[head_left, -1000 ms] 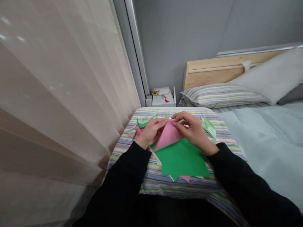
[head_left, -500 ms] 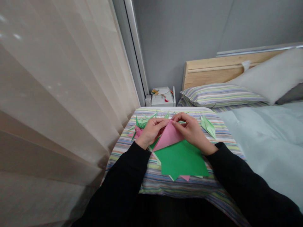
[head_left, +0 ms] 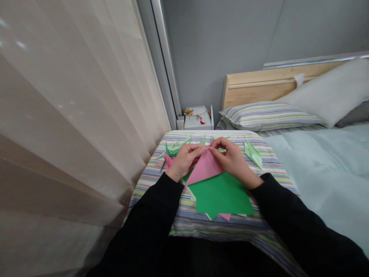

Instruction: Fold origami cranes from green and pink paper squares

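open passage lies over the striped cloth (head_left: 269, 177) right of the right hand (head_left: 232, 157), obstructed farther off by a pale green folded paper (head_left: 253, 155); left, green folded papers (head_left: 173, 149) and a curtain (head_left: 86, 115) obstruct.

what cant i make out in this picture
Head view: top of the pink paper, covered by the left hand and right hand.
Head view: rest of the pink tip, under the green sheet.
Head view: parts of the green pieces, behind the left hand.
Head view: red item on the nightstand, too small to identify.
Head view: blanket, cut off by the right edge.
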Tool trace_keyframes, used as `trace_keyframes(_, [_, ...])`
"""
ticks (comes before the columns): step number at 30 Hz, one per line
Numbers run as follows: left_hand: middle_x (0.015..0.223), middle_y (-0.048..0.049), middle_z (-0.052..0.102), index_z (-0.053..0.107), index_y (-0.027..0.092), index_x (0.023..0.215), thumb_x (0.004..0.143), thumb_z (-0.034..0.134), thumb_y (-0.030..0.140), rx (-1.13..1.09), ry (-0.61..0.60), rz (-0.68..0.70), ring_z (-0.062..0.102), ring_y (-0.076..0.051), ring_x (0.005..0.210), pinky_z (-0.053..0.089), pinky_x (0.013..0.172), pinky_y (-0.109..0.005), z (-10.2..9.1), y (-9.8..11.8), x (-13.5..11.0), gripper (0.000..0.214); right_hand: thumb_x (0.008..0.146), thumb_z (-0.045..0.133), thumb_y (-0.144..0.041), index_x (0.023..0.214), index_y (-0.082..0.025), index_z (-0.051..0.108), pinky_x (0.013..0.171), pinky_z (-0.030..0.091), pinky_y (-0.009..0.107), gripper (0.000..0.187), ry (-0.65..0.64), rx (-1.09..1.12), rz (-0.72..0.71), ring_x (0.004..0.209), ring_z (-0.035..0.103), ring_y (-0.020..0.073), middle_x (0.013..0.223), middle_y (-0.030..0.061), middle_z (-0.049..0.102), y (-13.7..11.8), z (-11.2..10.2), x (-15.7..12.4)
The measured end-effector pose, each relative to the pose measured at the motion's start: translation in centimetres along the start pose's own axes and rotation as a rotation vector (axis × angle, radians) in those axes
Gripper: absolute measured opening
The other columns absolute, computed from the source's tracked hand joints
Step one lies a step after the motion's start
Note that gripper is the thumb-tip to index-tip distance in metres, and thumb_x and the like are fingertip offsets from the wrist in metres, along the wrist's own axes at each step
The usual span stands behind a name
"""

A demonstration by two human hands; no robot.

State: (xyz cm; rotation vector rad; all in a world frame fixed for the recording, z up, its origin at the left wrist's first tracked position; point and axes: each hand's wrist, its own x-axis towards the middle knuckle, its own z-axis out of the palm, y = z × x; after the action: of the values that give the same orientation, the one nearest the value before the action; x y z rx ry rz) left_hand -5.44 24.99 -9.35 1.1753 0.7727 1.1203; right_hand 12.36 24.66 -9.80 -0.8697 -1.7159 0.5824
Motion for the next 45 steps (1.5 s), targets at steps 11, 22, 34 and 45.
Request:
trace_keyframes(11, [0.075, -0.0037, 0.076, 0.079, 0.016, 0.089, 0.070, 0.089, 0.037, 0.200, 0.045, 0.114, 0.065, -0.015, 0.066, 0.048, 0.064, -0.026, 0.0, -0.1, -0.2, 0.030, 0.094, 0.062, -0.036, 0.072, -0.022, 0.061, 0.061, 0.041, 0.031, 0.027, -0.017, -0.279, -0.078, 0.061, 0.059, 0.0175, 0.067, 0.0020, 0.066, 0.3, -0.5, 0.0])
trace_keyframes(22, [0.062, 0.0035, 0.068, 0.076, 0.015, 0.111, 0.059, 0.094, 0.035, -0.135, 0.324, 0.207, 0.055, -0.008, 0.051, 0.041, 0.053, -0.020, -0.5, 0.3, 0.7, 0.058, 0.072, 0.081, -0.057, 0.102, -0.024, 0.065, 0.074, 0.054, 0.036, 0.046, 0.365, 0.455, 0.286, 0.087, 0.069, 0.0229, 0.097, 0.0068, 0.076, 0.8, -2.6, 1.4])
trace_keyframes(34, [0.065, -0.0004, 0.072, 0.080, 0.014, 0.108, 0.069, 0.089, 0.035, 0.078, 0.186, 0.248, 0.059, -0.010, 0.059, 0.048, 0.064, -0.024, -0.5, -0.4, 0.5, 0.045, 0.062, 0.090, -0.040, 0.082, -0.017, 0.074, 0.062, 0.049, 0.031, 0.034, 0.237, 0.590, 0.490, 0.064, 0.063, 0.0178, 0.079, 0.0041, 0.075, 0.9, 0.7, 0.4])
trace_keyframes(45, [0.068, -0.0049, 0.074, 0.078, 0.011, 0.105, 0.066, 0.091, 0.038, 0.221, 0.073, 0.121, 0.068, -0.018, 0.061, 0.052, 0.058, -0.027, 0.1, -0.1, 0.0, 0.049, 0.062, 0.089, -0.041, 0.076, -0.016, 0.077, 0.054, 0.046, 0.031, 0.031, 0.106, 0.455, 0.511, 0.053, 0.058, 0.0157, 0.065, 0.0019, 0.071, 1.0, 0.4, 0.1])
